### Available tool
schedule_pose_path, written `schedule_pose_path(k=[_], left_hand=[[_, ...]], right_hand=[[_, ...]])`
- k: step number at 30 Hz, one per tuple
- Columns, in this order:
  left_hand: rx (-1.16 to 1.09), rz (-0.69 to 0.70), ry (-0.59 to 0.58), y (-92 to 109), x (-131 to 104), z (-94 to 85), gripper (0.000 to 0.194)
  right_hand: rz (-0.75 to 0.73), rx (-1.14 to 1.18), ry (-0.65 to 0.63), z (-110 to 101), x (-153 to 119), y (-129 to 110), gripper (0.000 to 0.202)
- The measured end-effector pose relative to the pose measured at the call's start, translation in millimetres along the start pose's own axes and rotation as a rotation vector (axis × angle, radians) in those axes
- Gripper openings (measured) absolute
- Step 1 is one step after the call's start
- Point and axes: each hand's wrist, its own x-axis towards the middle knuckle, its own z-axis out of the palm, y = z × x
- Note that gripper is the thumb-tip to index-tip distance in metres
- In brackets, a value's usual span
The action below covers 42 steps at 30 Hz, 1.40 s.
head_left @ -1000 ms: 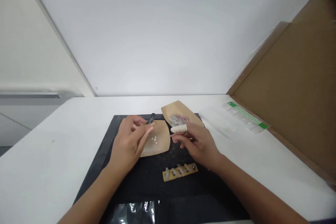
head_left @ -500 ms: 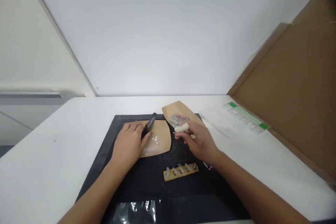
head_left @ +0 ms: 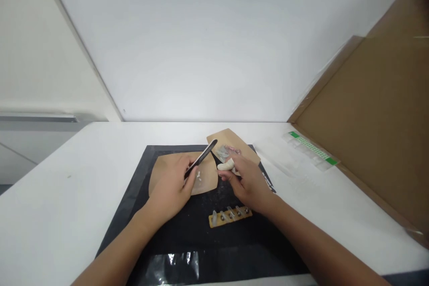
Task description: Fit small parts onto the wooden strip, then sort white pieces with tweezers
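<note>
My left hand [head_left: 172, 185] is closed on a slim black file-like stick [head_left: 202, 157], which slants up to the right over a tan sheet [head_left: 161, 167]. Small white pieces [head_left: 199, 174] lie on that sheet. My right hand [head_left: 250, 183] is pinched at the sheet's right edge, a white cover on one finger; whatever is between its fingertips is too small to name. Below the hands, a yellow strip [head_left: 230, 217] carries several clear tip-shaped pieces and metal dots. Behind my right hand, a second tan sheet [head_left: 228, 136] holds clear and pinkish bits [head_left: 224, 152].
A black mat [head_left: 187, 241] lies under the work on a white table [head_left: 56, 214]. Clear plastic with a green-and-white label [head_left: 313, 147] lies at the right, beside a large brown board [head_left: 375, 129]. A white wall stands behind.
My left hand has lifted the black stick and shifted it rightward, uncovering more of the tan sheet. My right hand has moved slightly left, closer to the stick.
</note>
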Motion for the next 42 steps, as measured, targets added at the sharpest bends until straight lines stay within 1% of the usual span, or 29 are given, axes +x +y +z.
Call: schedule_pose_path(k=[2,4,5,6,8,11,13,16,18,21,25,28,32,34,38,40,42], left_hand=[[-0.169,-0.067,-0.109,7,-3,0.1,0.020],[-0.321,-0.143,-0.209,13,-5,-0.2,0.022],[-0.370,-0.161,-0.235,16,-6,-0.8,0.023],[-0.392,-0.162,-0.250,19,-6,-1.6,0.022],[-0.377,-0.114,-0.257,25,-5,-3.5,0.021],[-0.356,-0.022,-0.232,29,-3,-4.9,0.029],[-0.386,-0.046,-0.244,28,-3,-3.8,0.038],[-0.453,-0.160,-0.295,25,-5,-1.0,0.047],[-0.436,-0.170,-0.271,24,-6,0.0,0.045],[-0.351,-0.111,-0.200,24,-7,-0.4,0.038],[-0.273,-0.081,-0.180,26,-8,-1.4,0.033],[-0.230,-0.048,-0.135,29,-9,-1.8,0.033],[-0.232,-0.025,-0.069,30,-10,-4.0,0.033],[-0.219,-0.037,-0.057,29,-10,-4.8,0.033],[-0.200,-0.054,-0.068,26,-10,-4.0,0.035],[-0.213,-0.046,-0.062,26,-10,-3.2,0.036],[-0.229,-0.045,-0.046,26,-9,-2.8,0.037]], right_hand=[[-0.051,-0.056,0.071,3,0,-1,0.019],[-0.116,-0.087,0.109,5,0,0,0.014],[-0.142,-0.095,0.123,5,1,0,0.012],[-0.157,-0.100,0.137,5,1,0,0.010],[-0.169,-0.115,0.164,4,1,-1,0.008],[-0.193,-0.211,0.220,6,3,-5,0.005],[-0.226,-0.295,0.245,7,3,-7,0.006],[-0.253,-0.351,0.238,10,4,-11,0.011],[-0.260,-0.344,0.227,11,3,-13,0.014],[-0.254,-0.305,0.214,12,3,-14,0.019],[-0.251,-0.284,0.186,15,4,-15,0.028],[-0.234,-0.269,0.253,18,7,-16,0.027],[-0.208,-0.269,0.349,22,13,-17,0.022],[-0.233,-0.261,0.333,24,16,-16,0.021],[-0.307,-0.270,0.226,27,18,-12,0.027],[-0.302,-0.282,0.231,28,18,-11,0.027],[-0.269,-0.281,0.282,28,20,-11,0.023]])
